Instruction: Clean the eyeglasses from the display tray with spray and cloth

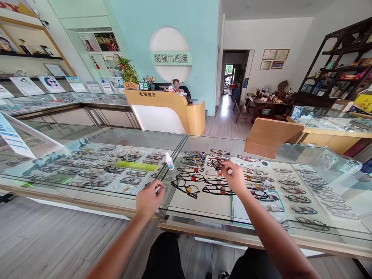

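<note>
In the head view, the left hand (150, 197) was curled around a small pale item (157, 189) at the near edge of the glass counter (200, 211). Farther right, the right hand's (234, 177) fingers pinched dark-framed glasses (214, 164) at the far end of the eyeglass rows (190, 177). A white bottle (169, 162) stood left of them.

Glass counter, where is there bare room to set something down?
The left glass top looks bare between the small bottle and white sign; glasses there seem to lie underneath. Another bare strip borders the front edge, left of the teal-edged board. It's crowded around your right hand, among dark glasses.
</note>
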Action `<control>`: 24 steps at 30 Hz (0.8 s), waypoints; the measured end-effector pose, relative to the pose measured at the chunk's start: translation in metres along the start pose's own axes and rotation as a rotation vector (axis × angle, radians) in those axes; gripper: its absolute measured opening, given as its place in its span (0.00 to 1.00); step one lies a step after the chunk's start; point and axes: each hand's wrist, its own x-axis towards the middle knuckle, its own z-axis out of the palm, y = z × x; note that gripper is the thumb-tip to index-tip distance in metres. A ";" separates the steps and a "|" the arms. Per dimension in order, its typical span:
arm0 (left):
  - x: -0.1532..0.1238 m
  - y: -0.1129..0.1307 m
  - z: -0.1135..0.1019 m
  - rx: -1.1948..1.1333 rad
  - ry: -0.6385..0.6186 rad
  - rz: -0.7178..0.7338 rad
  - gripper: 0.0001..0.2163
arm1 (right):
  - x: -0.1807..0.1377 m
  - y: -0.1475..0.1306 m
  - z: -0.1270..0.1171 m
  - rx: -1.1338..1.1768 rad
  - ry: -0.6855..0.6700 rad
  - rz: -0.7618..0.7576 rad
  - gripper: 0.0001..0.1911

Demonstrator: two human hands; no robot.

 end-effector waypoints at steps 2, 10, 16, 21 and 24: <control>-0.001 0.002 -0.001 0.003 0.000 -0.002 0.10 | -0.001 0.000 0.000 0.002 -0.005 0.003 0.12; -0.002 0.009 -0.005 -0.008 0.010 -0.007 0.09 | -0.001 0.001 0.001 -0.001 -0.010 0.006 0.12; -0.003 0.009 -0.005 -0.011 0.013 0.001 0.10 | -0.002 -0.001 0.003 -0.004 -0.016 0.006 0.11; -0.004 0.008 -0.004 -0.001 0.000 0.004 0.11 | -0.001 -0.003 0.003 -0.020 -0.029 0.005 0.12; -0.004 0.009 -0.005 0.002 0.003 -0.003 0.10 | -0.001 -0.005 0.002 -0.016 -0.038 -0.003 0.12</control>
